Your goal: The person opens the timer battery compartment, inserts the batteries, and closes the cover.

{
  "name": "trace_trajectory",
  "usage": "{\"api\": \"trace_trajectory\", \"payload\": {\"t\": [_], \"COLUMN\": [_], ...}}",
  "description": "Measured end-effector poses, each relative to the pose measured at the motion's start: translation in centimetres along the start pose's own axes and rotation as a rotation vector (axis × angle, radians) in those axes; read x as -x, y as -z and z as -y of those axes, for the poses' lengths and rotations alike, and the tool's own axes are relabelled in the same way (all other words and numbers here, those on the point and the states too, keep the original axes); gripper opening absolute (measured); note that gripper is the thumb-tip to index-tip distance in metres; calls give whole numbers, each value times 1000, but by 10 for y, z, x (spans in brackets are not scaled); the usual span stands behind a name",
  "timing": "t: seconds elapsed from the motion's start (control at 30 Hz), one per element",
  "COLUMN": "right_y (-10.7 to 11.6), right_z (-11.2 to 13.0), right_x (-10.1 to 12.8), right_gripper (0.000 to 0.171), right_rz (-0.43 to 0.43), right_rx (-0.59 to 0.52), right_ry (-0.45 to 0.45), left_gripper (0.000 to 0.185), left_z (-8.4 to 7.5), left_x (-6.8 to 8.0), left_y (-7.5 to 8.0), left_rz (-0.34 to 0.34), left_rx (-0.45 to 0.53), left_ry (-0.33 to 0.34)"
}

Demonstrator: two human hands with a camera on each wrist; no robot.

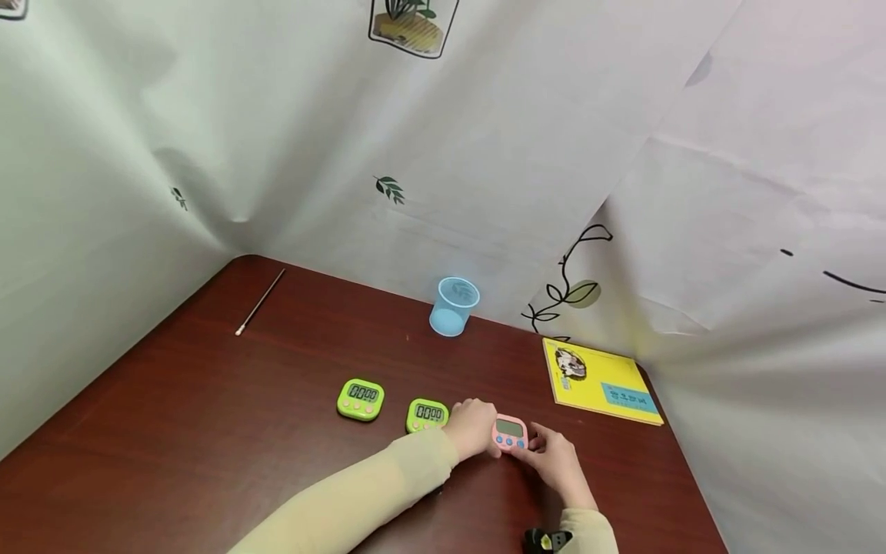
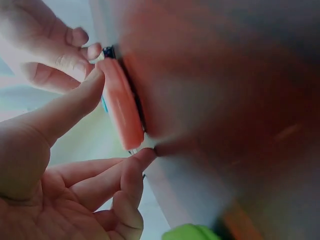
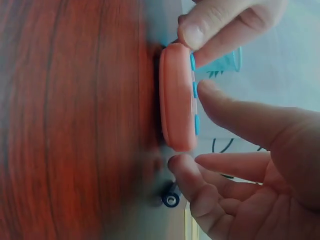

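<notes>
Both hands meet at a small pink plastic digital timer lying near the front of the dark red wooden tabletop: the left hand pinches its edge with thumb and fingertip, and the right hand holds its other side, thumb over the blue buttons. A slipping thumb could press a button unintended. Only the head view shows the 2 green timers alongside; the right wrist view shows the button row edge-on.

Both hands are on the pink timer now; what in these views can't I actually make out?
- Pink timer display: too small in the head view, edge-on in both wrist views.
- Second green timer: right edge hidden by the left hand.
- Yellow book title: too small.
- Tabletop: blurred in the left wrist view.
</notes>
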State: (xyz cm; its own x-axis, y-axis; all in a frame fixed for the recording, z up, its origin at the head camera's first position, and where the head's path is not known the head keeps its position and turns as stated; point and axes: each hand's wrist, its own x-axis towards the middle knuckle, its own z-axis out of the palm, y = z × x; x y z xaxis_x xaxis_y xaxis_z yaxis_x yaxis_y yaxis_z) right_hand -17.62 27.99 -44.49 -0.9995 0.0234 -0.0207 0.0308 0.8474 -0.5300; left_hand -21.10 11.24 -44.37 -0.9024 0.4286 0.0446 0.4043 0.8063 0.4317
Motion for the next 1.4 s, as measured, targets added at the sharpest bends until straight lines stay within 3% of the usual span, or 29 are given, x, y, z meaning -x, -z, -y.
{"api": "trace_trajectory", "payload": {"t": [0.13,0.3,0.4,0.57,1.17,1.4], "right_y": [-1,-2,-3,-4,-1,0], "right_z": [1,2,2,5,9,17], "right_x": [-1,-2,-2,-3,3,6], "right_gripper": [57,47,43,50,52,41], "right_rz": [19,25,26,30,-63,-134], "right_rx": [-3,-16,-21,-26,-131,-242], "right_ry": [1,0,4,-7,-65,-158], "left_gripper": [40,44,44,41,31,44], "left_z": [-3,-8,-11,-9,-2,6], "left_x": [-4,-5,-4,-2,4,13], "left_y": [0,0,-2,-4,-1,5], "left_rz": [9,38,28,-25,-105,-163], "left_rx": [-36,-145,-204,-248,-187,-243], "left_ry": [2,-7,-17,-55,-128,-185]}}
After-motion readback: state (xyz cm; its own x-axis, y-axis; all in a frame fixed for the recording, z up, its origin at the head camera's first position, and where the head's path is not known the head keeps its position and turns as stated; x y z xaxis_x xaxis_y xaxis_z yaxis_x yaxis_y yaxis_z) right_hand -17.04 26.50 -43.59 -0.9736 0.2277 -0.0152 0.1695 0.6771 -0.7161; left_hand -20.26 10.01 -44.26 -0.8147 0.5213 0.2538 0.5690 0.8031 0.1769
